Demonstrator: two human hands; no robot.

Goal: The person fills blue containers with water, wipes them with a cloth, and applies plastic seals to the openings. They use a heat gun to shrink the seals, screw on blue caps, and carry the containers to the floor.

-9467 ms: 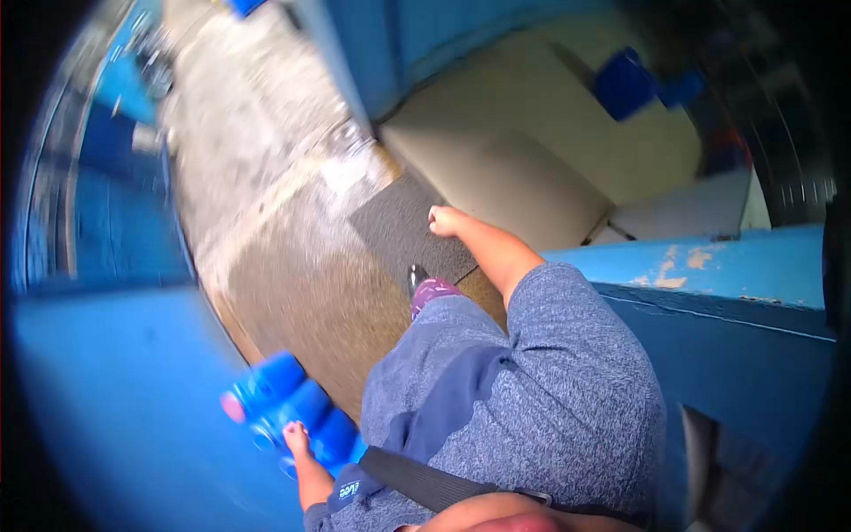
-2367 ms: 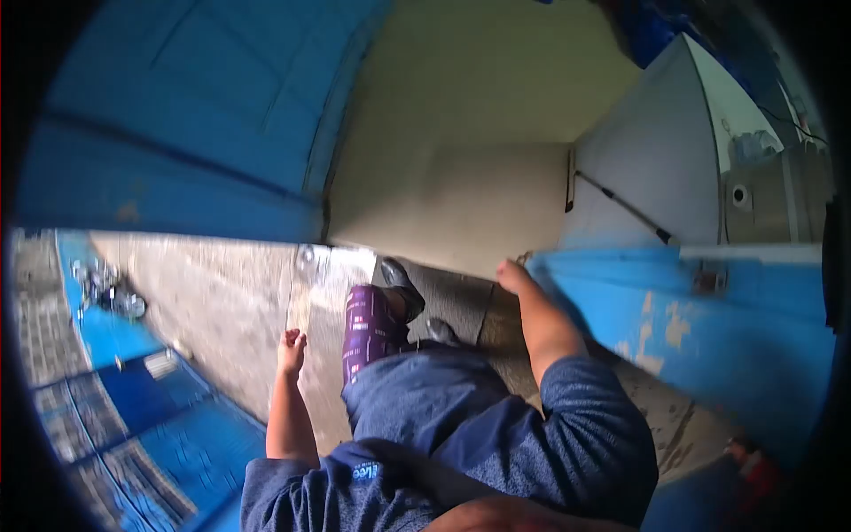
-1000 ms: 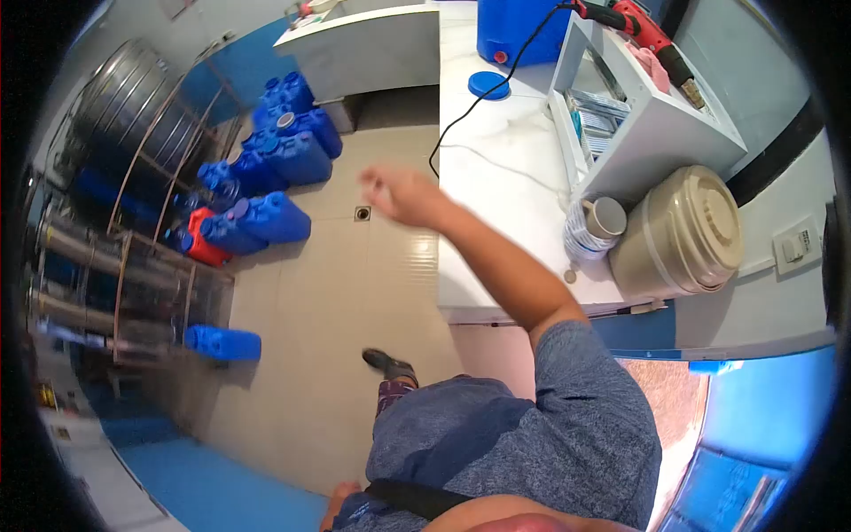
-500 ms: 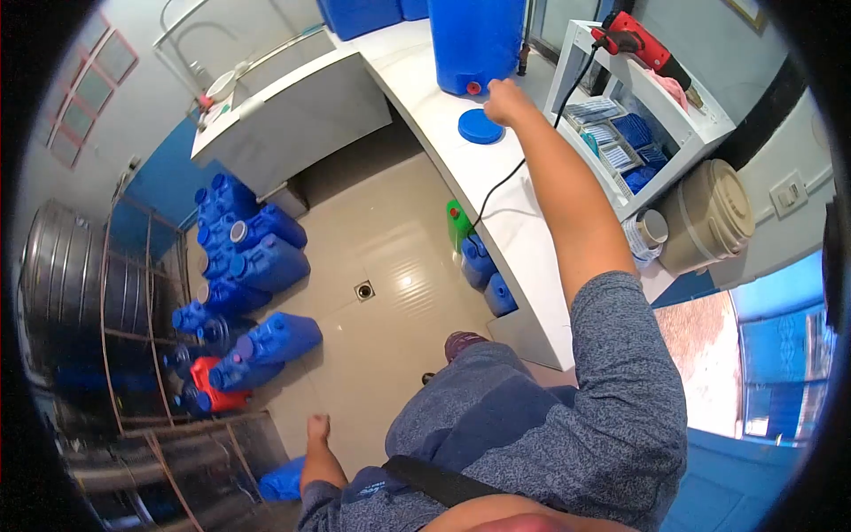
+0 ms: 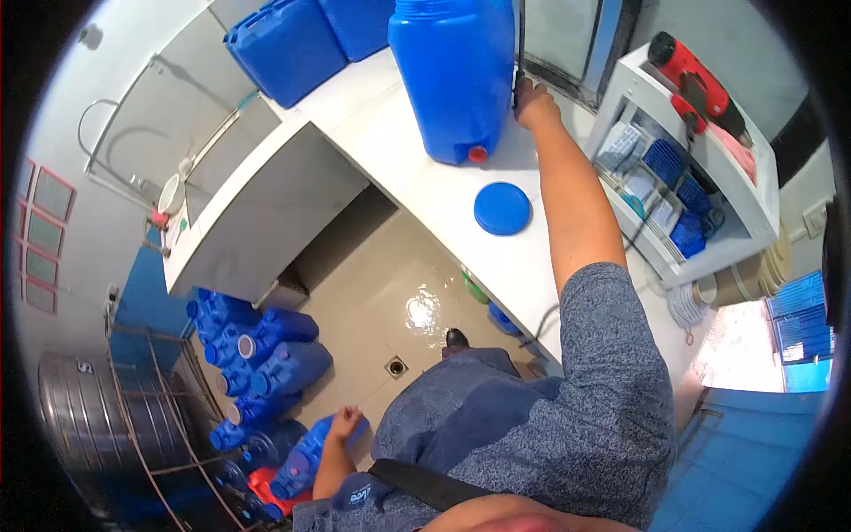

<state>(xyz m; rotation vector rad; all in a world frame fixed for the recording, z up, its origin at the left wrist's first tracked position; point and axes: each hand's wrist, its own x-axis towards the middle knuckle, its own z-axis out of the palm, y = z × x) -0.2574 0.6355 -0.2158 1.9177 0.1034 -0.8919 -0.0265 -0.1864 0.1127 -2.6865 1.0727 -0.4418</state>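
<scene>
My right hand [image 5: 535, 105] reaches over the white counter to the right side of a tall blue jug [image 5: 456, 75]. Its fingers are curled at a thin black upright part [image 5: 520, 82] beside the jug; what exactly they grip is partly hidden. The jug stands upright, its threaded neck at the top of the view and a red plug [image 5: 478, 154] low on its front. A round blue lid [image 5: 503, 208] lies flat on the counter before it. My left hand [image 5: 346, 422] hangs low with loosely bent fingers and nothing in it, in front of blue jugs on the floor.
More blue jugs [image 5: 288, 53] stand farther along the counter [image 5: 390, 168], near a sink. On the right, a white shelf [image 5: 638, 80] holds baskets and a red power tool [image 5: 691, 84]. Several blue jugs [image 5: 292, 365] crowd the floor by a metal rack. A drain [image 5: 395, 366] lies in the floor.
My right hand has moved from near the jug's front corner to farther back along its right side. My left hand has risen, its fingers looser. The view has shifted closer to the counter.
</scene>
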